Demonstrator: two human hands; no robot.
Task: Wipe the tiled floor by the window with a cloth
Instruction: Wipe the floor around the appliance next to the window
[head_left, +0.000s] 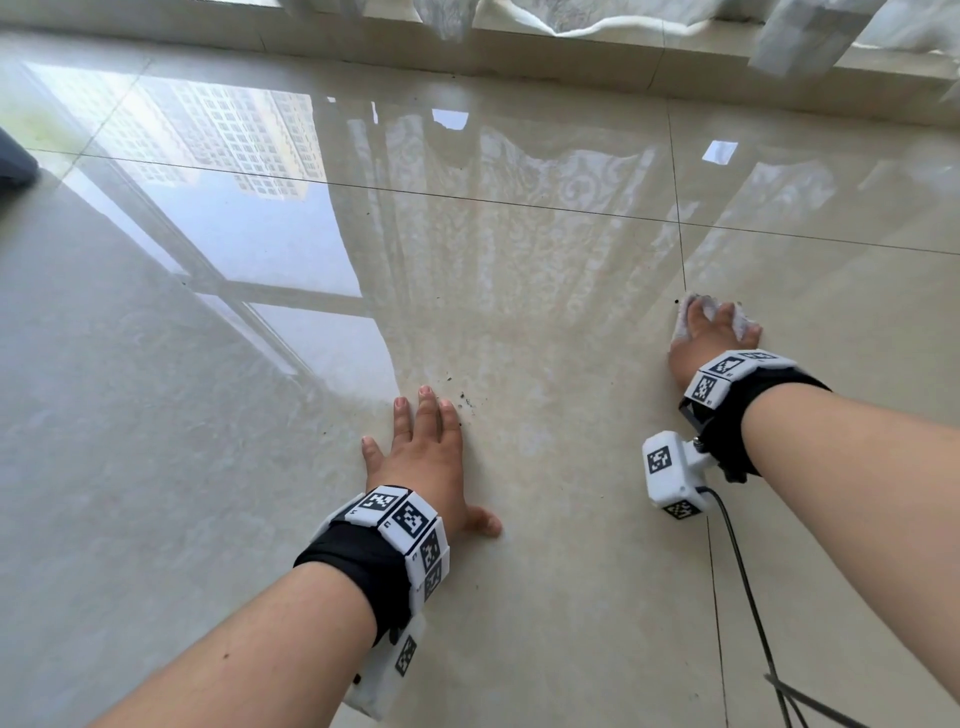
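The glossy beige tiled floor (519, 597) fills the view and mirrors the window. My left hand (426, 457) lies flat on the tile at centre, fingers straight and spread, holding nothing. Small dark crumbs of dirt (465, 400) lie just right of its fingertips. My right hand (709, 338) is further away on the right, pressing a small crumpled white cloth (737, 319) onto the floor beside a tile joint. Its fingers curl over the cloth, which sticks out around them.
White lace curtains (571, 15) hang above a low window ledge (571, 57) along the far edge. A dark object (13, 161) pokes in at the left edge. A black cable (748, 587) trails from my right wrist device across the tile.
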